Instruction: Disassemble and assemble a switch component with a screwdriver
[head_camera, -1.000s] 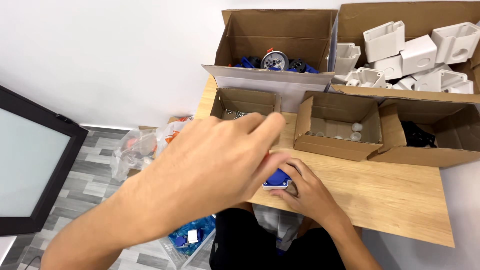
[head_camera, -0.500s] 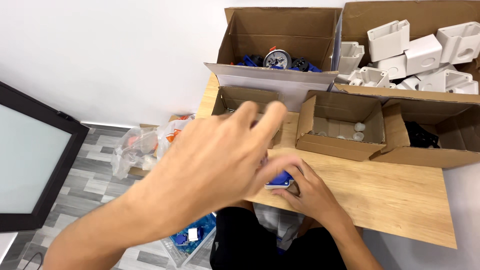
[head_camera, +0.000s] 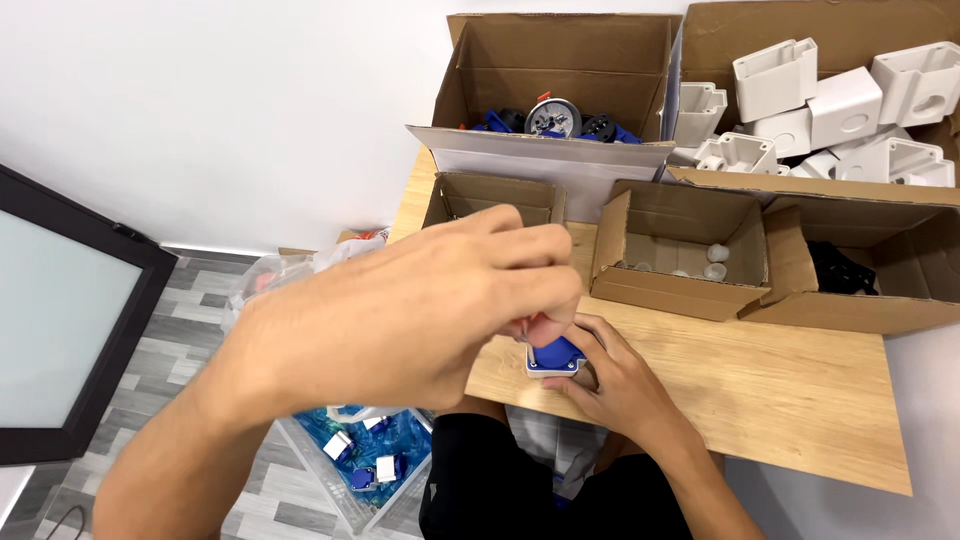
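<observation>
Five open brown cardboard boxes (head_camera: 680, 250) are set along the table's far edge; a dark-framed pale screen (head_camera: 60, 330) is seen left.

The room is bright, lit evenly by soft white light from overhead; nothing is dim. The white wall (head_camera: 200, 110) at ten o'clock is close to washed out, with no texture left in it. Shadows are faint and short: a soft one under the left hand (head_camera: 400, 310) on the wooden table (head_camera: 800, 400), darker pockets inside the cardboard boxes (head_camera: 690, 240) at one o'clock. The dark screen (head_camera: 60, 330) at nine o'clock shows a pale, milky sheen. The left hand, closest to the lens, looks oversized and slightly soft; the right hand (head_camera: 610, 375) is sharper. Straight lines bow towards the edges, wide-angle style.
</observation>
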